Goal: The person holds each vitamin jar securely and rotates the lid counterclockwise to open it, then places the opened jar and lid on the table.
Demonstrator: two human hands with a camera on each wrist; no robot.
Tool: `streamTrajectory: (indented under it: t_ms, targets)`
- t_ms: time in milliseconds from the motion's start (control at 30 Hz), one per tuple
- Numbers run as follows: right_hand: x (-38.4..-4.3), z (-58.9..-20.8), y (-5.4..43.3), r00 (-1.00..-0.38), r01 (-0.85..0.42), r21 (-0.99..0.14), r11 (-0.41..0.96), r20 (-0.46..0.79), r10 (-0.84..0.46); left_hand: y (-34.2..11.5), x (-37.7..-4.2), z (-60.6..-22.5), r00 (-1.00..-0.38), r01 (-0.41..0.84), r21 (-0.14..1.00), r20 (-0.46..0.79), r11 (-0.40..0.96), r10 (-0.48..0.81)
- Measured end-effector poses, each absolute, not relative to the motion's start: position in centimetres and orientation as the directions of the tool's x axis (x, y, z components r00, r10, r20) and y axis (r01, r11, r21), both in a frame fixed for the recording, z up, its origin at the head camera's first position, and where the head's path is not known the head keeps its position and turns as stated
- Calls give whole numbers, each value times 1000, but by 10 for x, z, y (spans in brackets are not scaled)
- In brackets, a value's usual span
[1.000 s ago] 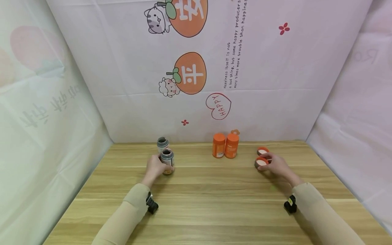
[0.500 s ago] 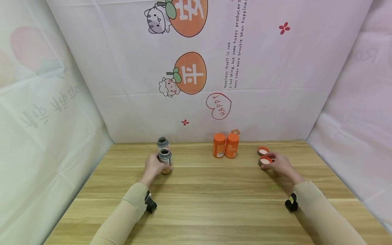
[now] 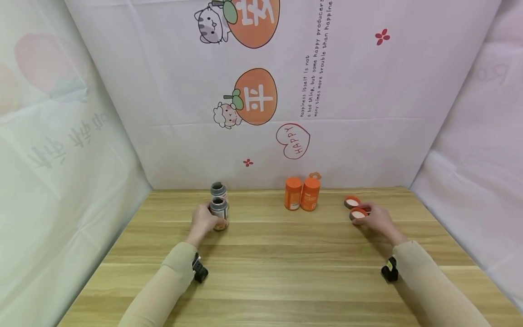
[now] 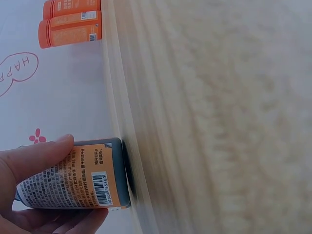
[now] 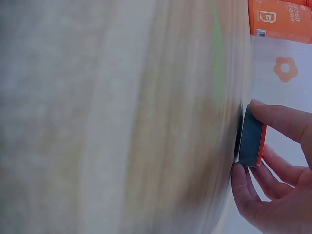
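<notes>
Gripping near grey bottle (image 3: 219,210) in left hand (image 3: 202,220), with thumb along one side and fingers curled round the other, spread only to the bottle's width. Standing upright at left of wooden table (image 3: 286,259), open at the neck, showing orange label with barcode and fine print in left wrist view. Just behind, partly hidden: far grey bottle (image 3: 218,188), also upright and open at the neck; can't tell if touching. Pinching near cap (image 3: 358,215) between thumb and fingertips of right hand (image 3: 377,218), at the table's right, with fingers bent and parted to cap width. Lying about level, with white face up inside orange rim, grey round the side, close to the tabletop; can't tell if resting on it. Just beyond: far cap (image 3: 352,202), likewise white side up. Between the hands, farther back near white sheet (image 3: 347,91): left orange bottle (image 3: 293,194) and right orange bottle (image 3: 310,194), upright, side by side, with orange lids on. Wearing beige sleeves (image 3: 157,288), plus black camera (image 3: 200,271) at each wrist.
</notes>
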State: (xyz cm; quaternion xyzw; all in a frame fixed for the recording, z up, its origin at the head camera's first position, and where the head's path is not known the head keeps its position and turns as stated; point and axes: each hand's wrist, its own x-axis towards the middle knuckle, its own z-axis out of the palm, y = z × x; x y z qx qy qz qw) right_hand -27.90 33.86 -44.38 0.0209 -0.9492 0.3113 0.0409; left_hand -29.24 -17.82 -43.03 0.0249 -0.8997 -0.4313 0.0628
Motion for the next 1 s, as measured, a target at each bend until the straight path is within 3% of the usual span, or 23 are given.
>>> streamTrajectory:
  t_ms: [1000]
  targets:
    - [-285,-448,343,-998,-24,-592,806,61,15,-183,-296,-429,-984,-34,800,78,600,-160]
